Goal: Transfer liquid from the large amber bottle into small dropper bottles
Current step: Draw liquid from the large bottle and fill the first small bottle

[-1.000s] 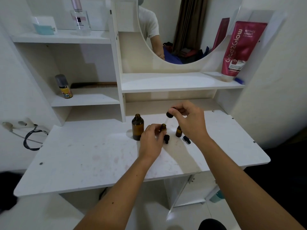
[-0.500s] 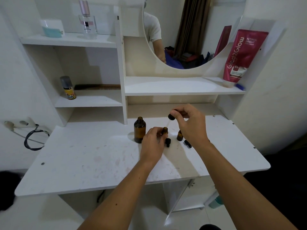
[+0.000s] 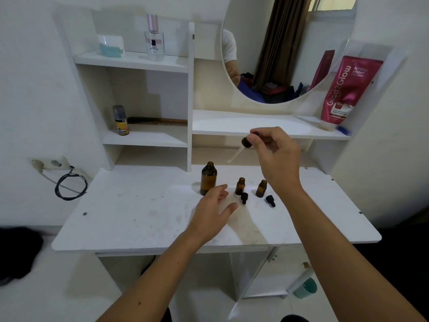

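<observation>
Large amber bottle (image 3: 208, 178) upright on the tabletop (image 3: 139, 212), uncapped, just beyond the fingertips of the left grip (image 3: 214, 210). Left grip open, fingers spread and relaxed, hovering low over the tabletop, holding nothing. Right grip (image 3: 275, 156) raised above and right of it, thumb and fingers pinching the black bulb of a dropper (image 3: 242, 147); the pale pipette slants down-left from that pinch, its tip hanging above and right of the large bottle's mouth, clear of it. Below the right grip stand two small dropper bottles, both uncapped: the nearer one (image 3: 240, 186) just right of the left grip's fingertips, the farther one (image 3: 261, 188) beside the right wrist. Two black dropper caps lie on the tabletop in front of them, one (image 3: 244, 197) close to the left thumb, one (image 3: 270, 201) under the right forearm. Beyond the grips: white shelves, a round mirror (image 3: 285, 49), a pink tube (image 3: 348, 89) leaning at far right, a perfume bottle (image 3: 154, 40) on the upper left shelf, a small yellow can (image 3: 121, 120) and a comb (image 3: 160, 121) lower down. Wall socket with looped cable (image 3: 69, 184) at far left.
</observation>
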Action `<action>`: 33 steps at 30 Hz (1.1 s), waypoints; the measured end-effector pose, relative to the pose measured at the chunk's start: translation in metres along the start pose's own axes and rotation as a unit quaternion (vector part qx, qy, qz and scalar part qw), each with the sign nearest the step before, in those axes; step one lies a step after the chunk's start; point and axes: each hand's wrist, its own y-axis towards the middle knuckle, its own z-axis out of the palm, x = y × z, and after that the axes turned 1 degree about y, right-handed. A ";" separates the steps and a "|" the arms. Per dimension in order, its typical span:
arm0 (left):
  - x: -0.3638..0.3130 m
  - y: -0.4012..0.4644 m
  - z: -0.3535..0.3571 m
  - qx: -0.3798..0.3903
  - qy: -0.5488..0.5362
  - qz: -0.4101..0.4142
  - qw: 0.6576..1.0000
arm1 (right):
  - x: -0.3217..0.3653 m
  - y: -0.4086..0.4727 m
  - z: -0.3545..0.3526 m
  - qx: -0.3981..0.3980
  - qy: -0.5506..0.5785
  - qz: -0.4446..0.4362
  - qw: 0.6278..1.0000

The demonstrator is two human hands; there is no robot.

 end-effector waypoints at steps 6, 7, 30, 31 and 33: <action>0.016 -0.011 -0.042 -0.076 -0.049 -0.036 0.995 | 0.011 0.004 0.029 0.022 0.033 0.013 0.999; 0.018 -0.009 -0.046 -0.087 -0.058 -0.048 0.993 | 0.011 0.003 0.033 0.026 0.034 0.013 0.999; 0.029 0.031 -0.047 -0.061 -0.100 -0.029 0.993 | -0.023 -0.002 0.083 0.127 -0.050 0.017 0.990; 0.028 0.031 -0.047 -0.062 -0.101 -0.030 0.993 | -0.023 -0.002 0.084 0.128 -0.051 0.016 0.990; 0.028 0.031 -0.047 -0.063 -0.096 -0.032 0.993 | -0.023 -0.002 0.084 0.128 -0.052 0.013 0.990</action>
